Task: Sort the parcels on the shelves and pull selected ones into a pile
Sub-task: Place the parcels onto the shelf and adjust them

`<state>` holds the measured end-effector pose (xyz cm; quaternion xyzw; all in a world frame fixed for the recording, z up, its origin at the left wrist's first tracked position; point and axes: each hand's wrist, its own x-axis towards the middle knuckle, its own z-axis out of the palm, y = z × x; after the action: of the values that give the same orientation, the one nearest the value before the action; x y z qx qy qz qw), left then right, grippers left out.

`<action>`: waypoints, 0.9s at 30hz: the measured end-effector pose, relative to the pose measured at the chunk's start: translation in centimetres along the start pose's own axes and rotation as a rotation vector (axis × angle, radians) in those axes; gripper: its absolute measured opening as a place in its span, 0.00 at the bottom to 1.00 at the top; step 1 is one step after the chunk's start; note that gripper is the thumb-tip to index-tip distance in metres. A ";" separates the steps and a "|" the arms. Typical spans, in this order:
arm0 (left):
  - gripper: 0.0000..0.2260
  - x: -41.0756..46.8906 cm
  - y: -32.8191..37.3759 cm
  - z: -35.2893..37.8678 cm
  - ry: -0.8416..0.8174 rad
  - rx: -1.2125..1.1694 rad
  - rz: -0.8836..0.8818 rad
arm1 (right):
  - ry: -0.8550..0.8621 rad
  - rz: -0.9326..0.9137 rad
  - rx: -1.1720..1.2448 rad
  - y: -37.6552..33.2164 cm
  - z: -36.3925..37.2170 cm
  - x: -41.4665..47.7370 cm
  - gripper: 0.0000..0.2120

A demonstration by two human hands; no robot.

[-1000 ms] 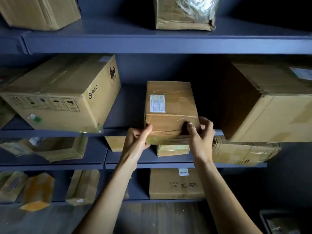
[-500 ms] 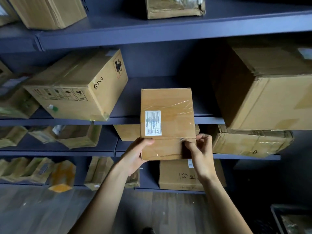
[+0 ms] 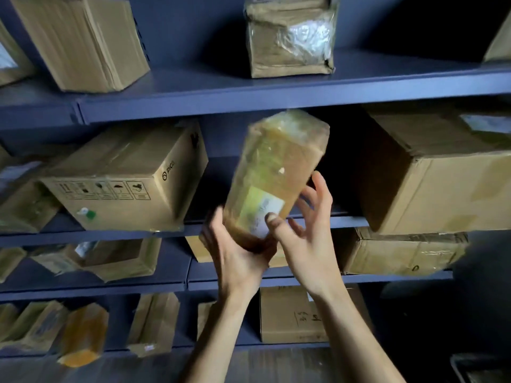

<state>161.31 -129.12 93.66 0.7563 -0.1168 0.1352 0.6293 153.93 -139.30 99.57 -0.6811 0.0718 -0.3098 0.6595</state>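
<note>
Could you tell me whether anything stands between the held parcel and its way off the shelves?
Nothing visible does. The tape-wrapped brown cardboard parcel is tilted in front of the blue shelves, gripped at its lower end by the left hand, the right hand touching its label. No pile is in view.

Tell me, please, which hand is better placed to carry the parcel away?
Probably left: the left hand cups the parcel from beneath its lower end, while the right hand only steadies it, fingers splayed.
</note>
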 end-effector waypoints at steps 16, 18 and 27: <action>0.51 3.4 -6.3 -3.9 -0.175 0.409 0.486 | 0.183 0.576 0.206 4.4 -4.4 3.7 0.42; 0.54 3.5 -6.5 -4.4 -0.334 0.226 0.304 | 0.219 0.555 0.190 5.7 -4.7 3.8 0.40; 0.20 5.7 -4.4 -3.5 -0.227 -0.237 -0.570 | 0.184 0.433 0.226 8.1 -5.1 2.4 0.22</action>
<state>167.93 -124.91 92.22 0.6902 0.0152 -0.1457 0.7086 155.70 -145.84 92.43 -0.5408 0.2404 -0.2280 0.7731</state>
